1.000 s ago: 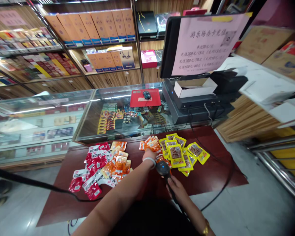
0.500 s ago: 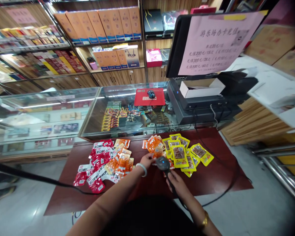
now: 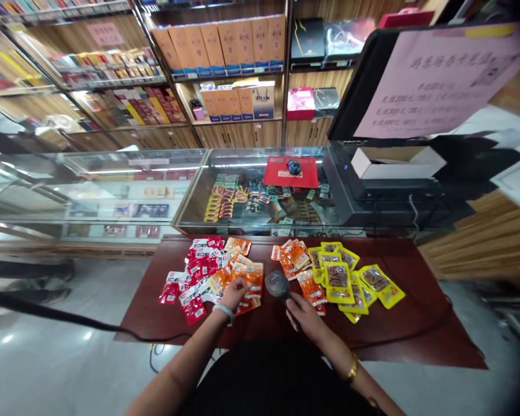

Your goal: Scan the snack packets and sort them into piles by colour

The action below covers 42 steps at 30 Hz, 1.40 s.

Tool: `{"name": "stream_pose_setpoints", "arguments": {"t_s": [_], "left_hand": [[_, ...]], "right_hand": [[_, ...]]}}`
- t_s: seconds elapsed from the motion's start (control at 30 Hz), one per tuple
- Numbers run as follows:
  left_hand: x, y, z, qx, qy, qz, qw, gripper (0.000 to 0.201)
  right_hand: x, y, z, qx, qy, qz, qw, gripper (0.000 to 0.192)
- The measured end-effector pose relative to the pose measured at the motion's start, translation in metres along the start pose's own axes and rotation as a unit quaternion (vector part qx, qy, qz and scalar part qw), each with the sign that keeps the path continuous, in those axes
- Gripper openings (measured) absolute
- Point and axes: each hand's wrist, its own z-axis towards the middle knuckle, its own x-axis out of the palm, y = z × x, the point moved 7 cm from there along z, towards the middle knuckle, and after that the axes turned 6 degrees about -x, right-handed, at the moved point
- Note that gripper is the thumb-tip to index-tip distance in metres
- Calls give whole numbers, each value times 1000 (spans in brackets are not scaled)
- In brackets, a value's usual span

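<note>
My right hand is wrapped round the handle of a dark handheld barcode scanner, its round head pointing away from me above the tabletop. My left hand pinches an orange snack packet over the left orange pile, and a pale bracelet is on that wrist. Red and white snack packets lie heaped just left of it. Beyond the scanner is a second group of orange packets. Yellow snack packets overlap on the right.
The packets lie on a dark red-brown table. Behind it stands a glass display counter with a red mouse pad and a computer mouse. At right are a monitor and an open white box. A black cable crosses on the left.
My left hand has moved left from the middle orange packets to the left orange pile, carrying an orange packet. The scanner's light no longer shows blue. The view has shifted left.
</note>
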Motion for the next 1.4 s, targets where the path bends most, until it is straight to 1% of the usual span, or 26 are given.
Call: {"name": "stream_pose_setpoints", "arguments": {"t_s": [0.07,0.1,0.13,0.17,0.2,0.23,0.27,0.33,0.4,0.47,0.5,0.53,0.57,0.63,0.7,0.77,0.83,0.9,0.97,1.03,1.1,1.2,1.3,1.37,1.4], "left_hand": [[-37,0,-4,-7,-108,92,990,34],[-52,-4,-9,1,-167,150,975,30],[-62,-12,-13,16,-216,206,954,30],[-66,-22,-17,37,-252,258,932,35],[-64,-33,-19,61,-271,302,912,42],[-54,-44,-19,86,-268,335,899,47],[-39,-56,-15,110,-248,360,893,49],[5,-78,-2,157,-168,393,890,47],[56,-99,16,197,-74,418,884,49],[100,-116,35,198,-8,436,878,58],[119,-123,43,197,19,441,875,62],[134,-130,51,197,34,444,874,65],[145,-136,59,194,37,448,872,67],[159,-148,71,194,35,466,863,69],[167,-157,81,202,44,495,844,67],[172,-162,87,209,70,525,822,64],[172,-161,90,194,92,547,809,67],[169,-152,89,168,106,558,806,76],[164,-139,82,147,108,557,810,81],[157,-124,72,135,103,544,822,80],[150,-109,59,128,93,512,844,71],[137,-90,43,114,76,420,897,48],[117,-63,34,52,54,292,953,30],[101,-45,29,6,35,195,980,27],[93,-38,26,-8,25,150,988,28]], "right_hand": [[0,-5,-2,6,-9,3,1000,65],[-1,-7,-3,10,-15,6,1000,66],[-2,-10,-5,13,-19,10,1000,67],[-4,-12,-7,17,-26,14,999,67],[-7,-15,-9,21,-33,19,999,66],[-10,-17,-11,25,-43,25,998,65],[-14,-18,-13,28,-55,31,998,64],[-22,-19,-17,29,-82,39,995,63],[-30,-16,-21,26,-104,38,994,61],[-37,-13,-25,24,-121,35,992,61],[-41,-13,-28,26,-130,37,991,62],[-45,-13,-30,31,-141,42,989,64],[-48,-14,-32,38,-151,50,987,67],[-54,-18,-36,49,-165,61,983,70],[-59,-20,-39,43,-170,60,983,68],[-63,-22,-41,32,-168,54,984,63],[-66,-25,-43,29,-169,55,984,61],[-67,-28,-44,38,-169,66,983,63],[-66,-30,-43,49,-164,71,983,68],[-65,-32,-43,57,-160,66,983,72],[-65,-31,-42,57,-161,58,984,74],[-64,-29,-41,57,-165,56,983,71],[-65,-25,-40,52,-174,63,981,63],[-67,-22,-40,47,-184,67,979,59],[-66,-20,-40,44,-183,69,980,57]]}}
